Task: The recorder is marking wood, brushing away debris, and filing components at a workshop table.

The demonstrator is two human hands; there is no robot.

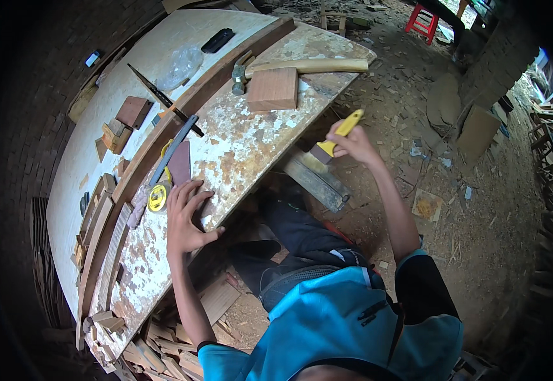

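In the head view my right hand (350,143) grips a yellow-handled paintbrush (343,133) with dark bristles, held just beyond the bench's front edge. My left hand (189,218) rests on the paint-spattered bench (225,152) with its fingers spread, beside a yellow tape measure (157,197). Near it lie a sheet of maroon sandpaper (182,159), a long dark file (169,153) and a pinkish rag (139,209). Farther along, a hammer (238,80) with a pale wooden handle lies by a square reddish wood block (272,89).
A long curved timber (225,70) divides the bench top, with wood blocks (133,112), a plastic bag (181,66) and tools beyond it. A plank (314,181) sticks out below the bench. Wood scraps (165,355) lie underneath. A red stool (419,25) and seated person (451,19) are at the back right.
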